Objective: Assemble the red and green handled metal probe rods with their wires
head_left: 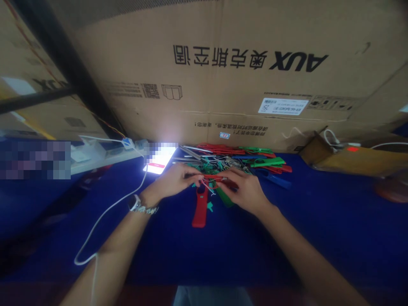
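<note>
Hands (175, 180) (247, 187) partly hide what seems a red casing (211, 176).

Surface (178, 250): deep blue, plain. Mid-surface: red pc (210, 176) w/ thin wht wires (208, 185); just nearer the near edge, red handle (199, 210), dk green pc (225, 199), sm. teal bit (210, 206). Twd far edge: red strips (219, 149), bright green handle (270, 162), blue handle (276, 180), silvery rods (197, 148). Far edge, L of ctr: phone screen (164, 155), glowing wht w/ red bar. Along far edge: brown carton (223, 25), blk print, wht label (282, 106). L side: wht cord (110, 206), silvery watch (136, 204).
</note>
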`<state>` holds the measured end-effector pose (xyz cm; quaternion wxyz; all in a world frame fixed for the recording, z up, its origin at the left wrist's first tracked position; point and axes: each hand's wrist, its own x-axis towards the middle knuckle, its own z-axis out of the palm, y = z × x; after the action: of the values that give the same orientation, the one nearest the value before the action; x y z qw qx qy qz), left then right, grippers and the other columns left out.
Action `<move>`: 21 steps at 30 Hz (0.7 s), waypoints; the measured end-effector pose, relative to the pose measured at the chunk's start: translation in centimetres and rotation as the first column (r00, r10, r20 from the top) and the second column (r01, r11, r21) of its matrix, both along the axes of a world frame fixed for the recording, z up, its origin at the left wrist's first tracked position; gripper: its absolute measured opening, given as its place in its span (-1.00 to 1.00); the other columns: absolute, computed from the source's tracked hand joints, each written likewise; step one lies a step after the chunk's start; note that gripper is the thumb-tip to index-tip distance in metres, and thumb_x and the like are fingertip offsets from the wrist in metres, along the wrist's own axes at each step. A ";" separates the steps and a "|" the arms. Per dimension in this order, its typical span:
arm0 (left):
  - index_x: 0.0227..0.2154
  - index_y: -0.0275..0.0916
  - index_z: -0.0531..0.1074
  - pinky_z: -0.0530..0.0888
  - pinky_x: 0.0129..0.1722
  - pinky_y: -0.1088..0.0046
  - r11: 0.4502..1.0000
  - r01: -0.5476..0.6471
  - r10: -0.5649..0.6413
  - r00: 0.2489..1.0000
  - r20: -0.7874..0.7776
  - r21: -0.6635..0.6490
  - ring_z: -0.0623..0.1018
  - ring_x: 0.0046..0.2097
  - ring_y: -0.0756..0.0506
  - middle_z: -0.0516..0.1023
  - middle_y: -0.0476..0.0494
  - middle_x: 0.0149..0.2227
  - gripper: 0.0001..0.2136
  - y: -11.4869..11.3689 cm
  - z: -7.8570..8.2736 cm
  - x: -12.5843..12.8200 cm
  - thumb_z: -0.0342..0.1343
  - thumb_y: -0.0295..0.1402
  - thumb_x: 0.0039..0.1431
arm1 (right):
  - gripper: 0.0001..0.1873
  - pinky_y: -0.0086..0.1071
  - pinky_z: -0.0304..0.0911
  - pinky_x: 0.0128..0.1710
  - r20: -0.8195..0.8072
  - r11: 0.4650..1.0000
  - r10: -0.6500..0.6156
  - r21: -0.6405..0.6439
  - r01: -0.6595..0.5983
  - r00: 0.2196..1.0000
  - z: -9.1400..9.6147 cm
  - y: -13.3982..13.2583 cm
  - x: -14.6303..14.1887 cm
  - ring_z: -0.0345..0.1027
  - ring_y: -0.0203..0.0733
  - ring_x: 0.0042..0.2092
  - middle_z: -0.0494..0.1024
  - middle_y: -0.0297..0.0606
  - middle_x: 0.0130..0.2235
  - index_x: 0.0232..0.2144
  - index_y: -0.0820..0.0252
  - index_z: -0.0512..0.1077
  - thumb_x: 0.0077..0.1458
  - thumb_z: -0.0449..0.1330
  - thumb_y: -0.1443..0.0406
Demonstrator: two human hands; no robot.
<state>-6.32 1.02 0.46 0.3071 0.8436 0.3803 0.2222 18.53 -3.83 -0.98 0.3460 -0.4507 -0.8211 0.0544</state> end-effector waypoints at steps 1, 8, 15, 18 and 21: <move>-0.35 -0.22 0.61 0.40 -0.38 0.48 1.000 -0.004 0.004 1.000 0.002 0.001 0.53 -0.40 -0.02 0.65 -0.08 -0.40 -0.65 0.0 0.0 0.0 0.03 -0.11 0.31 | -0.83 -0.36 0.39 -0.28 0.008 0.999 -0.021 0.026 0.021 1.000 0.0 0.0 -0.3 0.55 -0.16 -0.21 0.62 -0.27 -0.16 -0.16 0.03 0.52 0.21 0.21 0.20; -0.30 -0.23 0.61 0.42 -0.37 0.47 1.000 0.000 0.000 1.000 0.010 0.005 0.55 -0.38 -0.04 0.66 -0.09 -0.38 -0.66 -0.4 0.3 0.3 0.03 -0.12 0.32 | -0.92 -0.43 0.29 -0.42 -0.014 0.988 -0.139 0.066 0.139 0.990 -0.3 0.2 -1.1 0.51 -0.26 -0.41 0.62 -0.33 -0.28 -0.29 0.08 0.49 0.17 0.23 0.23; -0.29 -0.22 0.62 0.42 -0.37 0.45 1.000 0.010 -0.010 1.000 0.018 0.004 0.55 -0.39 -0.03 0.67 -0.10 -0.37 -0.66 -0.3 0.0 0.3 0.02 -0.12 0.33 | -0.87 -0.45 0.23 -0.43 0.027 0.991 -0.075 0.114 0.072 0.997 -0.4 0.5 -0.7 0.47 -0.30 -0.42 0.60 -0.30 -0.29 -0.27 0.10 0.51 0.25 0.17 0.23; -0.12 -0.20 0.59 0.45 -0.34 0.42 1.000 0.012 -0.011 0.999 0.036 0.000 0.58 -0.36 -0.05 0.69 -0.11 -0.32 -0.69 -0.5 0.0 0.3 0.01 -0.16 0.34 | -0.85 -0.45 0.21 -0.44 0.037 0.991 -0.059 0.119 0.054 0.998 -0.5 0.5 -0.6 0.46 -0.31 -0.42 0.60 -0.31 -0.30 -0.27 0.10 0.53 0.26 0.16 0.24; 0.02 -0.16 0.53 0.46 -0.37 0.41 0.994 -0.042 0.043 0.999 -0.011 0.103 0.58 -0.36 -0.06 0.69 -0.12 -0.26 -0.67 -0.9 0.2 0.6 0.03 -0.18 0.33 | -0.86 -0.46 0.21 -0.44 0.012 0.992 -0.067 0.106 0.065 0.998 -0.6 0.5 -0.6 0.45 -0.32 -0.44 0.59 -0.31 -0.30 -0.28 0.10 0.52 0.25 0.16 0.25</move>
<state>-5.71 0.15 0.67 0.2562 0.8514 0.3881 0.2425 17.91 -3.29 -1.53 0.3647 -0.4590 -0.8101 -0.0042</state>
